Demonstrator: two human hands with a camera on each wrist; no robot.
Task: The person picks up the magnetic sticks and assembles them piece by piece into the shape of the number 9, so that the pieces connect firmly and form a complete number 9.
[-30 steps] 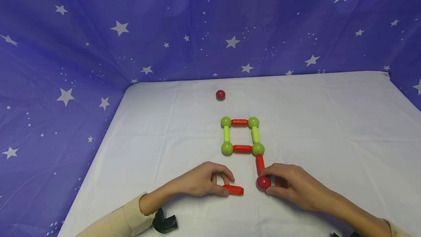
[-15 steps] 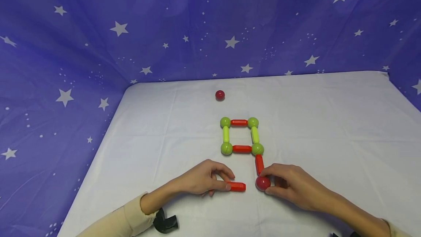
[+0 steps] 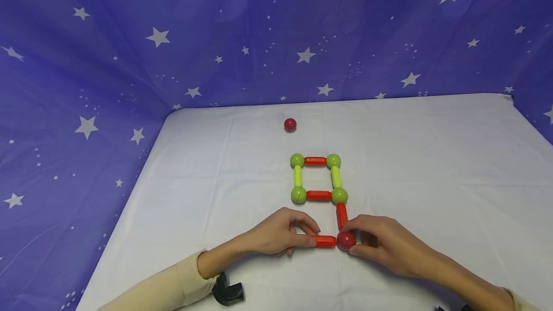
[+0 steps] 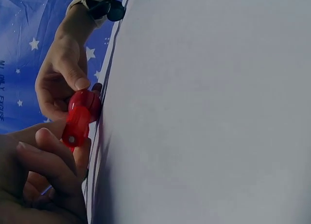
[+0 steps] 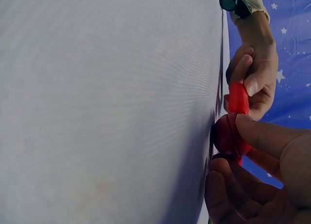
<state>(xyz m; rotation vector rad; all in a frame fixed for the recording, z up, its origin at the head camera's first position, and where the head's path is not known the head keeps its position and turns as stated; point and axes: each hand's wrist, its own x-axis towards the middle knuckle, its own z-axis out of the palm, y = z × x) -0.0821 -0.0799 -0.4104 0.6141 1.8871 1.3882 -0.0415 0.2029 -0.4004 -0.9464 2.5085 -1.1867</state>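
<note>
My left hand (image 3: pixel 287 232) pinches a short red rod (image 3: pixel 325 241) between thumb and fingers. The rod's far end is right at a dark red ball (image 3: pixel 346 240), which my right hand (image 3: pixel 386 244) holds between thumb and fingertips. From that ball another red rod (image 3: pixel 342 216) runs away to a green ball (image 3: pixel 340 195), one corner of a square of green balls with red and yellow-green rods. In the left wrist view, the held rod (image 4: pixel 77 129) lines up end-on with the ball (image 4: pixel 85 105). The right wrist view shows the ball (image 5: pixel 227 135) pressed by my right thumb.
A loose dark red ball (image 3: pixel 290 125) lies behind the square on the white cloth-covered table (image 3: pixel 216 167). A blue curtain with stars (image 3: pixel 259 28) hangs at the back and sides. A black curved piece (image 3: pixel 228 292) sits under my left cuff.
My left hand has moved right and slightly away from me with the red rod, closing the gap to the dark red ball. My right hand stays put on the ball.
</note>
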